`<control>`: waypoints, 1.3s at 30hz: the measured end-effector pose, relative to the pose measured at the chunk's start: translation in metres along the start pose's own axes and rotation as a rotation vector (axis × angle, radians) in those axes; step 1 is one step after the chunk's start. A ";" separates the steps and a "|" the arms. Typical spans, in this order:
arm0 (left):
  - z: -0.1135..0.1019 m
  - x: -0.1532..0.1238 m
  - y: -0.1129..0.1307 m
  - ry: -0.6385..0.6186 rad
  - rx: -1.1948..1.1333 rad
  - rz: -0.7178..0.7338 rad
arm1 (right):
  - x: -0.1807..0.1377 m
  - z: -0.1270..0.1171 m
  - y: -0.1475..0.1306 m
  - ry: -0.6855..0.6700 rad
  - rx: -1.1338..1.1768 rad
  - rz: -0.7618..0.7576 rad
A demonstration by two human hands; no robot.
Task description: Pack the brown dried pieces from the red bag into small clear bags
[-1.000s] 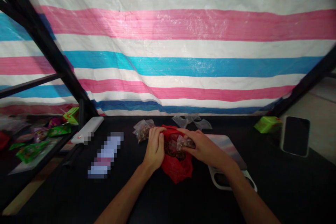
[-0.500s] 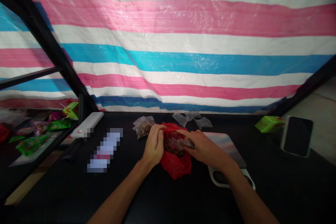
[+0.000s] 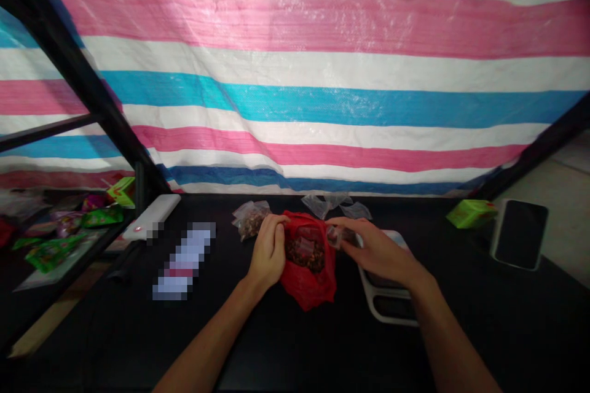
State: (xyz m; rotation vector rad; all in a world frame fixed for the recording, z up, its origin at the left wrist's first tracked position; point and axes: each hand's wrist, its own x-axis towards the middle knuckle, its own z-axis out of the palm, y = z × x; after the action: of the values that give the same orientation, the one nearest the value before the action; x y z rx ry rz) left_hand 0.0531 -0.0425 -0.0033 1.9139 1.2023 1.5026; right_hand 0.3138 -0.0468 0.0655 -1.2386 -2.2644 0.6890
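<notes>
A red plastic bag stands with its mouth spread wide, and small brown bits fill its inside. My left hand is closed on the bag's left rim. Just over the right rim, my right hand pinches a small clear plastic bag, partly hidden by the fingers. Among the brown bits lies something clear whose kind I cannot make out. Behind my left hand rests a filled clear bag of similar brown bits.
Under my right hand sits a white kitchen scale. Clear plastic bags lie at the table's back. To the right are a green box and a phone-like device. A white bar-shaped device and snack packets are leftward.
My right hand has come up out of the red bag and shifted right with the clear bag, uncovering the brown bits. My left hand keeps its hold on the rim.
</notes>
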 end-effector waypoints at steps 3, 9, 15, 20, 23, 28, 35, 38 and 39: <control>0.002 -0.001 0.001 -0.003 -0.012 -0.019 | -0.015 -0.020 0.021 0.032 0.037 0.112; 0.009 -0.006 0.004 -0.046 -0.034 -0.008 | -0.041 -0.050 0.053 0.143 0.057 0.152; 0.010 -0.006 0.009 -0.079 -0.038 0.014 | -0.041 -0.064 0.064 0.751 0.168 0.056; 0.009 -0.006 0.009 -0.063 -0.025 0.018 | -0.043 -0.067 0.068 0.590 0.179 0.034; 0.006 -0.005 0.007 -0.033 -0.020 0.019 | -0.047 -0.067 0.061 0.300 0.175 0.059; 0.000 -0.003 0.007 0.006 -0.004 0.033 | -0.054 -0.064 0.055 0.050 0.138 0.172; 0.002 -0.003 0.006 0.016 -0.014 0.027 | -0.059 -0.059 0.065 -0.046 0.102 0.206; 0.005 -0.004 0.007 -0.011 -0.021 0.031 | -0.058 -0.056 0.065 -0.043 0.069 0.235; 0.005 -0.005 0.007 -0.018 -0.023 0.032 | -0.057 -0.055 0.064 -0.041 0.064 0.238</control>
State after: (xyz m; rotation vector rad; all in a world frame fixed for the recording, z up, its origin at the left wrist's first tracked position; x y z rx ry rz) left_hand 0.0606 -0.0496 -0.0023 1.9364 1.1474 1.5060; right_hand 0.4154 -0.0544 0.0590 -1.4905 -2.1286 0.8729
